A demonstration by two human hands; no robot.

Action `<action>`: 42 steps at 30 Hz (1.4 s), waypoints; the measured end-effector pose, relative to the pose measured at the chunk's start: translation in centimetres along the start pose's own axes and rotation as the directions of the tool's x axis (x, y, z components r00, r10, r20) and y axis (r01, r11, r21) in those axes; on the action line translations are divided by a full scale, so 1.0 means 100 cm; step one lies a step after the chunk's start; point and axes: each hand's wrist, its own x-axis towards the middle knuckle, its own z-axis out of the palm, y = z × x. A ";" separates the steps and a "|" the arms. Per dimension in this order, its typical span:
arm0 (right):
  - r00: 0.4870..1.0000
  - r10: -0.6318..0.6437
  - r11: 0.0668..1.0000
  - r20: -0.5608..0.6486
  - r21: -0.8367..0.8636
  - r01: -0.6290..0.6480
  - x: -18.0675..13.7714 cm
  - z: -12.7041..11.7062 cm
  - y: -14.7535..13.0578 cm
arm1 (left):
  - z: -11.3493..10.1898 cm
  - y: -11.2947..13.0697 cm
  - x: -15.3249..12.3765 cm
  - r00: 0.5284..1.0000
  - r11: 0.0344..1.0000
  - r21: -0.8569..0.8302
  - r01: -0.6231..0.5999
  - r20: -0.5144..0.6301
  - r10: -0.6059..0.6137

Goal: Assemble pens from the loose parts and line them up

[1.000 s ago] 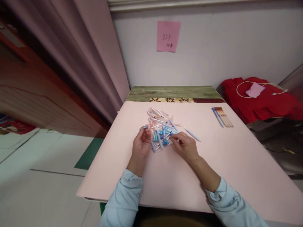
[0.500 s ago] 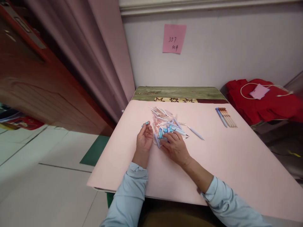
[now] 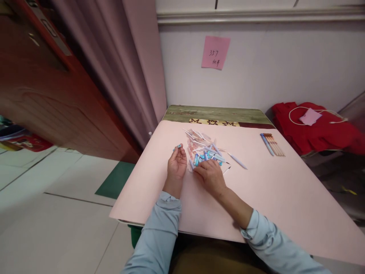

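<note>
A heap of loose pen parts (image 3: pixel 205 150), blue, white and pink, lies in the middle of the pink table cover (image 3: pixel 256 190). My left hand (image 3: pixel 177 164) is closed on a small blue pen piece (image 3: pixel 178 146) held up at its fingertips, just left of the heap. My right hand (image 3: pixel 209 174) rests palm down on the near edge of the heap, its fingers curled among the parts. What they grip, if anything, is hidden. A single pale blue pen (image 3: pixel 237 161) lies right of the heap.
A row of assembled pens (image 3: pixel 272 144) lies at the far right of the table. Red cloth (image 3: pixel 316 127) with a white cable and pink note sits beyond the right edge. A pink sticky note (image 3: pixel 215 52) hangs on the wall; a curtain (image 3: pixel 125 68) hangs left.
My right hand slid left along the near edge of the heap, closer to my left hand. The left hand kept holding the blue piece. The camera view shifted slightly.
</note>
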 end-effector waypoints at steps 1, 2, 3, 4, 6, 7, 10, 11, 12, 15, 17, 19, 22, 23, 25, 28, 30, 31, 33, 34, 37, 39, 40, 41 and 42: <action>1.000 -0.012 1.000 0.011 -0.012 0.012 0.004 0.004 -0.004 | 0.000 0.001 0.000 1.000 1.000 0.000 0.003 -0.009 -0.003; 0.999 -0.022 0.999 0.023 -0.027 0.023 0.008 0.009 -0.008 | 0.000 0.001 0.000 1.000 1.000 0.001 0.007 -0.017 -0.007; 0.999 -0.030 0.998 0.034 -0.048 0.032 0.011 0.014 -0.011 | 0.000 0.002 0.000 1.000 1.000 0.003 0.011 -0.022 -0.010; 0.999 -0.033 0.997 0.044 -0.074 0.036 0.014 0.019 -0.014 | 0.000 0.002 0.000 1.000 1.000 0.005 0.013 -0.021 -0.013; 0.998 -0.029 0.991 0.055 -0.131 0.036 0.016 0.027 -0.019 | 0.000 0.002 -0.001 1.000 1.000 0.002 0.014 -0.013 -0.014; 0.998 -0.027 0.987 0.057 -0.155 0.036 0.015 0.029 -0.020 | 0.000 0.002 -0.002 1.000 1.000 -0.003 0.014 -0.005 -0.014; 0.998 -0.032 0.981 0.059 -0.188 0.043 0.011 0.031 -0.020 | 0.000 0.000 -0.004 1.000 1.000 -0.009 0.026 0.008 -0.026; 0.997 -0.038 0.980 0.062 -0.191 0.049 0.009 0.029 -0.019 | 0.001 -0.001 -0.005 0.999 0.999 -0.006 0.033 0.009 -0.033; 0.997 -0.042 0.980 0.065 -0.192 0.054 0.007 0.028 -0.019 | 0.001 -0.001 -0.005 0.999 0.999 0.000 0.040 0.009 -0.040; 0.997 -0.039 0.982 0.060 -0.180 0.049 0.002 0.021 -0.016 | 0.001 -0.003 -0.007 0.998 0.998 0.014 0.055 0.017 -0.056; 0.999 -0.022 0.989 0.050 -0.147 0.029 0.000 0.018 -0.014 | 0.001 -0.004 -0.006 0.998 0.998 0.015 0.058 0.027 -0.058; 0.999 0.004 0.995 0.041 -0.100 0.000 -0.003 0.015 -0.012 | 0.000 -0.005 -0.006 0.997 0.998 0.016 0.061 0.035 -0.062; 0.998 0.051 0.998 0.025 -0.044 -0.050 -0.006 0.014 -0.008 | 0.000 -0.006 -0.007 0.997 0.998 0.021 0.060 0.040 -0.061; 0.998 0.065 0.998 0.020 -0.028 -0.064 -0.007 0.013 -0.008 | 0.000 -0.006 -0.007 0.997 0.998 0.022 0.057 0.042 -0.058; 0.996 0.087 0.996 0.013 0.007 -0.087 -0.009 0.014 -0.006 | 0.001 -0.006 -0.008 0.997 0.998 0.022 0.051 0.050 -0.052; 0.995 0.101 0.993 0.015 0.059 -0.102 -0.010 0.013 -0.006 | 0.001 -0.005 -0.008 0.997 0.999 0.022 0.048 0.064 -0.050; 0.995 0.098 0.992 0.015 0.083 -0.099 -0.011 0.012 -0.006 | 0.001 -0.006 -0.009 0.997 0.998 0.025 0.050 0.064 -0.051; 0.995 0.094 0.991 0.014 0.089 -0.095 -0.011 0.012 -0.006 | 0.001 -0.006 -0.009 0.997 0.998 0.027 0.050 0.060 -0.052; 0.996 0.089 0.992 0.009 0.090 -0.090 -0.012 0.010 -0.006 | 0.000 -0.007 -0.008 0.998 0.998 0.030 0.048 0.050 -0.049; 0.996 0.090 0.992 0.009 0.088 -0.091 -0.012 0.010 -0.006 | 0.000 -0.007 -0.007 0.998 0.999 0.031 0.044 0.047 -0.046; 0.995 0.097 0.991 0.011 0.091 -0.098 -0.012 0.009 -0.005 | -0.001 -0.008 -0.005 0.998 0.999 0.031 0.034 0.043 -0.035; 0.996 0.091 0.992 0.006 0.092 -0.091 -0.011 0.010 -0.004 | -0.002 -0.008 -0.003 0.999 0.999 0.031 0.034 0.038 -0.035; 0.997 0.083 0.993 0.001 0.085 -0.082 -0.011 0.010 -0.004 | -0.003 -0.008 -0.003 0.999 0.999 0.032 0.034 0.033 -0.035; 0.997 0.073 0.995 -0.003 0.074 -0.073 -0.011 0.010 -0.004 | -0.003 -0.008 -0.002 0.999 0.999 0.035 0.035 0.028 -0.036; 0.998 0.067 0.996 -0.007 0.061 -0.066 -0.010 0.010 -0.004 | -0.003 -0.008 -0.002 0.999 0.999 0.038 0.036 0.022 -0.037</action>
